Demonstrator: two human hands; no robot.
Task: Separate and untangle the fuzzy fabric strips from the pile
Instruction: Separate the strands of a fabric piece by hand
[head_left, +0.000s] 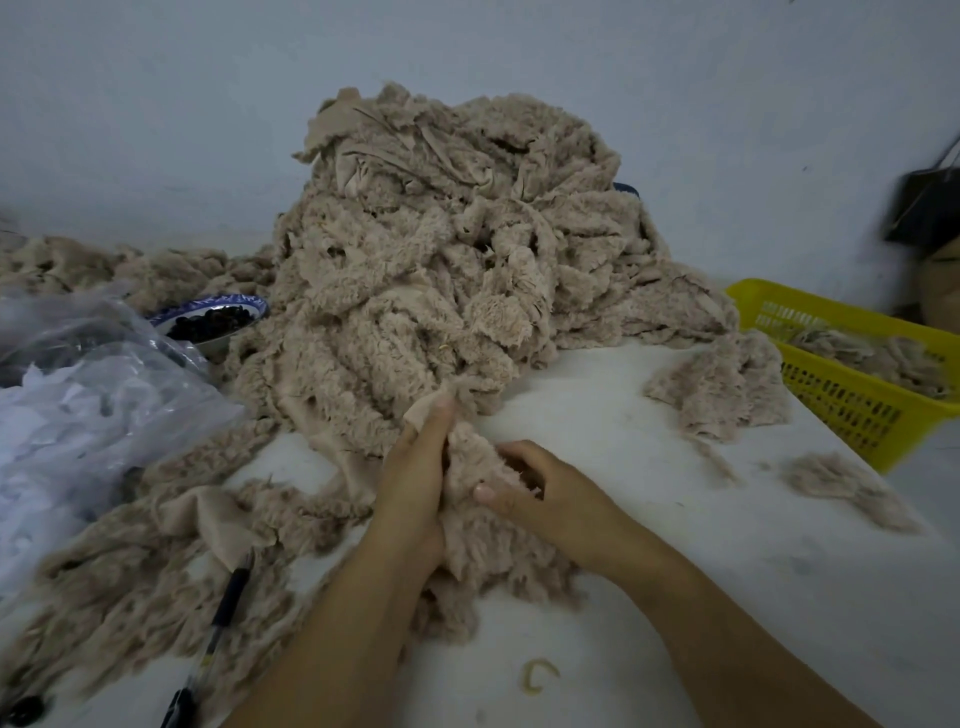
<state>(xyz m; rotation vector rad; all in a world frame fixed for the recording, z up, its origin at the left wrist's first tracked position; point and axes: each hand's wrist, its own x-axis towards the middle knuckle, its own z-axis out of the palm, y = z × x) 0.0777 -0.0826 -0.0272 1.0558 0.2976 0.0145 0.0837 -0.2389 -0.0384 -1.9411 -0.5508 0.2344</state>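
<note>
A plastic bag (78, 395) lies at left, the tangled pile (441, 249) rises on the worktop (597, 415), and at its near foot the left hand (410, 488) pinches the top of a fuzzy strip (478, 540) while the right hand (540, 488) curls its fingers into the strip's side, apparently bracing it to tease it free, with a yellow basket (841, 408) waiting at right.

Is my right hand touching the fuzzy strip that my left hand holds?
Touching. The head view shows the right hand pinching the fuzzy strip with thumb and curled fingers; the left hand grips it too.
</note>
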